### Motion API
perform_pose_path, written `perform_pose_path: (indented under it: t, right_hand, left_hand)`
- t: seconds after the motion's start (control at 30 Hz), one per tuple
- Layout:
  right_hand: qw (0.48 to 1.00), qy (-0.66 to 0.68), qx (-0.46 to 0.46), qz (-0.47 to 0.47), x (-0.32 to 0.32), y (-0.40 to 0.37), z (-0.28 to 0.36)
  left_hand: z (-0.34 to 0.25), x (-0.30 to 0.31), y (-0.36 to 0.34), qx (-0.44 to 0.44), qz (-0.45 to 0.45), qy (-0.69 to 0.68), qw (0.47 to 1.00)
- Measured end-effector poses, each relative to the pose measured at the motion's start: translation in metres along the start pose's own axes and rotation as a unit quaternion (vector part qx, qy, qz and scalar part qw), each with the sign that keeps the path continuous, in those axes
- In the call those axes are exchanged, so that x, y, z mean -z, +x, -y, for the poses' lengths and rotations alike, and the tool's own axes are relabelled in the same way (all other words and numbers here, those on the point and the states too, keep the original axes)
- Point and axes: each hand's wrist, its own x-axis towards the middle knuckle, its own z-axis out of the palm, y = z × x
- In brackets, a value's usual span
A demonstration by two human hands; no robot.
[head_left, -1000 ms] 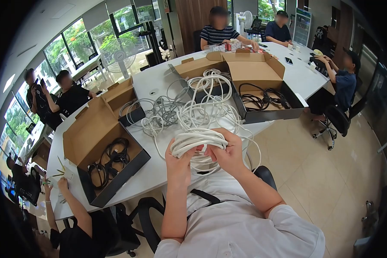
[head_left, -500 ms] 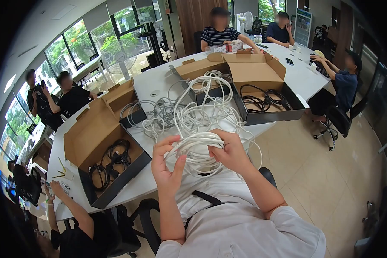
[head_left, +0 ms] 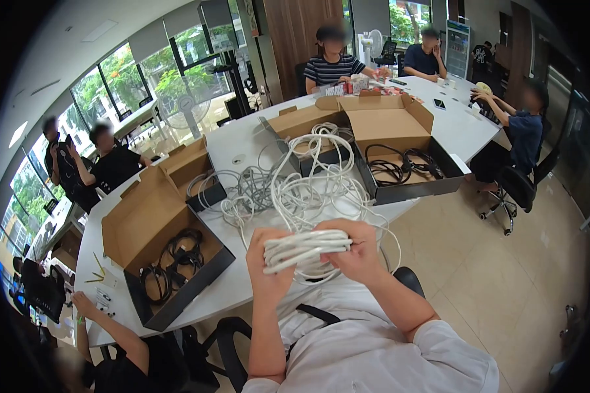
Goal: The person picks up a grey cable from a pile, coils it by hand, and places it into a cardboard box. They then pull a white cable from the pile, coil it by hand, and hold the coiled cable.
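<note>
Between my two hands, in front of my chest, is a coil of white cable [head_left: 306,251], its loops gathered into a thick bundle. My left hand [head_left: 269,262] grips the coil's left end, and my right hand [head_left: 358,252] is closed round its right end. My fingers behind the coil are partly hidden. Just beyond it, a loose tangle of white cable [head_left: 318,187] spreads over the table, and a strand loops down on the right past my right hand. Grey cables [head_left: 249,196] lie tangled to the left of that pile.
On the white table [head_left: 236,226], an open box [head_left: 180,275] with black cables stands left, another box [head_left: 413,164] with black cables stands right. A further box [head_left: 308,128] holds white cable. A person's arm [head_left: 115,324] reaches in at lower left. Several people are around the table.
The coil has been tipped up and its loops squeezed together into a tighter bundle. Both hands have moved slightly lower in view, the left one closing from spread fingers onto the coil.
</note>
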Motion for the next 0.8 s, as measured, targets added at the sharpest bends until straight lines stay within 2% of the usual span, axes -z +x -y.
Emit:
perform_pose_path:
  t: [0.03, 0.13, 0.17, 0.23, 0.33, 0.4, 0.43, 0.53, 0.57, 0.63, 0.7, 0.73, 0.77, 0.8]
  right_hand:
    - [1.000, 0.019, -0.011, 0.010, -0.001, -0.001, 0.000]
    - [0.997, 0.040, -0.005, 0.058, -0.006, -0.003, -0.011]
    - [0.993, 0.074, -0.049, 0.074, -0.005, -0.001, -0.006]
    - [0.986, 0.126, -0.088, 0.066, -0.007, -0.002, -0.011]
    - [0.975, 0.147, -0.148, 0.070, -0.010, -0.001, -0.020]
    - [0.974, 0.127, -0.170, 0.081, -0.011, 0.004, -0.021]
    - [0.959, 0.142, -0.207, 0.132, -0.005, 0.007, -0.026]
    - [0.967, 0.195, -0.092, 0.136, -0.006, 0.006, -0.034]
    - [0.974, 0.177, -0.065, 0.126, -0.003, 0.006, -0.038]
    - [0.985, 0.139, -0.015, 0.106, 0.007, 0.003, -0.049]
    - [0.996, -0.086, -0.003, 0.024, 0.019, 0.007, -0.053]
    - [0.981, -0.195, 0.004, -0.020, 0.023, 0.011, -0.056]
    - [0.988, -0.120, -0.066, -0.065, 0.022, 0.019, -0.062]
    - [0.981, 0.055, -0.183, -0.024, 0.023, 0.027, -0.065]
  left_hand:
    - [-0.005, -0.003, 0.001, 0.006, -0.043, -0.057, 0.997]
    - [0.003, -0.006, -0.016, 0.096, -0.048, -0.308, 0.945]
    - [0.007, -0.007, -0.023, 0.110, -0.045, -0.380, 0.918]
    - [0.012, -0.005, -0.030, 0.084, -0.021, -0.494, 0.865]
    - [0.011, -0.006, -0.032, 0.113, -0.076, -0.542, 0.829]
    - [0.004, -0.004, -0.027, 0.141, -0.097, -0.515, 0.840]
    - [0.003, -0.001, -0.025, 0.154, -0.106, -0.500, 0.845]
    - [0.018, 0.010, -0.024, 0.180, -0.121, -0.537, 0.815]
    - [0.020, 0.015, -0.022, 0.180, -0.135, -0.522, 0.822]
    - [0.014, 0.027, -0.012, 0.206, -0.185, -0.557, 0.783]
    - [-0.001, 0.033, 0.001, 0.223, -0.240, -0.586, 0.741]
    - [-0.002, 0.038, 0.001, 0.206, -0.209, -0.631, 0.718]
    - [-0.001, 0.045, 0.003, 0.187, -0.177, -0.674, 0.693]
    - [-0.001, 0.049, 0.003, 0.166, -0.143, -0.714, 0.664]
